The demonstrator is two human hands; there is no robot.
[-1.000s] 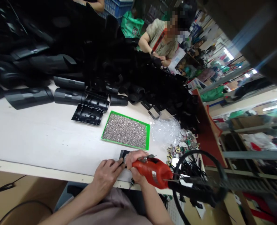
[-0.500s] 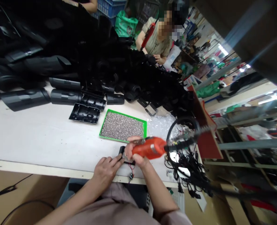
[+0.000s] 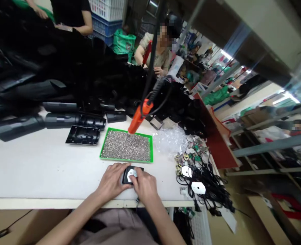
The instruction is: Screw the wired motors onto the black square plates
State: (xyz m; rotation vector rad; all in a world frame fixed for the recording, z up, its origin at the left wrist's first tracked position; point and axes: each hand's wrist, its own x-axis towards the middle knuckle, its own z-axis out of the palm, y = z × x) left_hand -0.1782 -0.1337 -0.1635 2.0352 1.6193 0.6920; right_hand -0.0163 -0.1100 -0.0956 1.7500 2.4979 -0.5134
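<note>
A small black plastic housing (image 3: pixel 125 178) lies on the white table close to its front edge, with a white plate (image 3: pixel 130 174) on top. My left hand (image 3: pixel 112 181) grips the housing's left side, fingers along the far edge and thumb at the near edge. My right hand (image 3: pixel 145 186) closes on the right side, its thumb and fingers at the white plate, partly covering it. Just beyond both hands is a green tray (image 3: pixel 151 149) full of small metal screws. An orange electric screwdriver (image 3: pixel 140 117) hangs tilted from its cable above the tray's far edge, untouched.
Black plastic shells (image 3: pixel 83 135) lie at left, before a large dark pile. Clear plastic bags (image 3: pixel 169 139) and a tangle of black cables (image 3: pixel 206 190) with white plates occupy the right side. A red-brown board (image 3: pixel 220 146) borders the table. Two co-workers are across the pile.
My right hand has let go of the electric screwdriver, which now hangs farther back over the tray. That hand has come down onto the housing and its white plate. The camera view has shifted.
</note>
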